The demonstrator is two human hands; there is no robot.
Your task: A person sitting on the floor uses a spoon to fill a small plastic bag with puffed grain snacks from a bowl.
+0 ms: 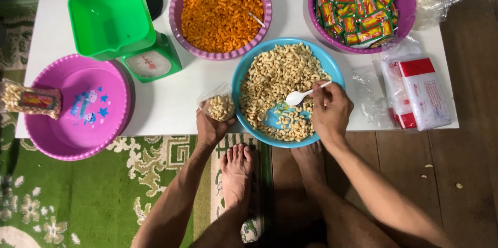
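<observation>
My left hand [210, 128] holds a small clear plastic bag [218, 104] partly filled with pale cashew-shaped snacks, upright at the table's front edge. My right hand [330, 110] grips a white plastic spoon [301, 95] over the blue bowl [244, 69], which holds many of the same pale snacks. The spoon's scoop sits above a bare patch of the bowl's bottom and looks empty.
On the white table [171, 97] stand a purple bowl of orange snacks [220, 12], a purple bowl of red-green sachets [360, 7], a green weighing scale [122, 25], a purple basin [78, 108] with a filled packet [31, 100] on its rim, and stacked plastic bags [420, 92]. My bare feet rest below.
</observation>
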